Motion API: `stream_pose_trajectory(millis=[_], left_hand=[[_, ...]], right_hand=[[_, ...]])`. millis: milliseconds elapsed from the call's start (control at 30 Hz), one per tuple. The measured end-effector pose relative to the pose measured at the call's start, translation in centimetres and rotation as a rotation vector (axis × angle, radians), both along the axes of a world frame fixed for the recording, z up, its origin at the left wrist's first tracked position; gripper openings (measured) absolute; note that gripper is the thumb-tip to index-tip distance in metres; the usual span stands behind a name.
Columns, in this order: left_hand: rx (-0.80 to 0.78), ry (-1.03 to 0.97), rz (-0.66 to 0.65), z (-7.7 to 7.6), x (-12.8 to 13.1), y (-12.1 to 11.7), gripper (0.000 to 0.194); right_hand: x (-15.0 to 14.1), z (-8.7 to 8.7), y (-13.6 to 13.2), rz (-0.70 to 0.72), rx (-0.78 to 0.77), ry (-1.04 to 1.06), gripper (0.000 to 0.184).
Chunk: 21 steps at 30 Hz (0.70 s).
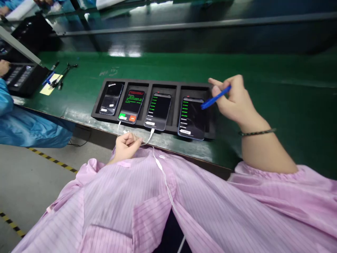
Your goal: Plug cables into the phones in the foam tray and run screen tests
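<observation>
My right hand grips a blue pen, its tip over the top right of the rightmost smartphone. That phone's dark screen shows green and white text lines, like the phone to its left, which has a white cable plugged into its lower end. Further left, a phone displays red and green text with green and orange buttons, also cabled. The leftmost phone has a dark screen. Below the tray's front edge, my left hand is closed around a white charging cable.
A black foam tray holds the phones in separate compartments on the green workbench. Black cables and a yellow note lie at left. A co-worker's blue sleeve is beside a black tray.
</observation>
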<state>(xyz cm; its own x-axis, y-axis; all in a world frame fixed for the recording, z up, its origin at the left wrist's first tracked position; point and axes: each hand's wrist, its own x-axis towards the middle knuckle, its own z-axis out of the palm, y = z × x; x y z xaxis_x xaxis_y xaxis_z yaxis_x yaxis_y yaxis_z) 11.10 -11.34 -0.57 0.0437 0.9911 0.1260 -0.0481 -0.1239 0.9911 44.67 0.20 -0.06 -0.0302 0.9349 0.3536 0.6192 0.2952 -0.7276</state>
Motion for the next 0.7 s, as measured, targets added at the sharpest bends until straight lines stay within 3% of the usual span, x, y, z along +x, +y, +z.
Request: stream_pose_trajectory(millis=[67, 100, 200, 267, 300, 367, 500, 567, 700], left_hand=[[0.044, -0.042, -0.051, 1.2, 0.2, 0.1, 0.07], [0.049, -0.064, -0.159, 1.9, 0.6, 0.3, 0.069], [-0.003, -0.103, -0.654, 3.0, 3.0, 1.2, 0.063], [-0.084, -0.089, -0.912, 2.7, 5.4, 1.9, 0.062], [-0.129, -0.089, -0.963, 2.1, 6.5, 2.1, 0.064], [-0.209, -0.118, -0.905, 0.7, 8.6, 2.2, 0.069], [-0.242, -0.226, -0.583, -2.0, 10.8, 1.5, 0.078], [-0.232, -0.258, -0.514, -2.4, 11.0, 1.2, 0.079], [-0.245, -0.273, -0.52, -2.0, 11.3, 0.8, 0.083]], right_hand=[[0.6, -1.1, -0.8, -0.034, 0.027, 0.081, 0.034], [0.7, -1.7, -0.9, -0.034, 0.039, 0.103, 0.037], [0.6, -3.1, -0.2, -0.017, 0.049, 0.147, 0.045], [0.4, -3.7, 0.6, -0.009, 0.041, 0.16, 0.048], [0.3, -3.9, 1.0, -0.011, 0.032, 0.154, 0.047], [-0.1, -4.2, 1.5, -0.02, 0.008, 0.123, 0.045], [-0.9, -4.9, 2.2, -0.02, 0.019, 0.073, 0.039], [-1.1, -5.2, 2.7, -0.01, 0.017, 0.024, 0.035], [-1.0, -5.6, 3.9, -0.019, 0.0, -0.1, 0.035]])
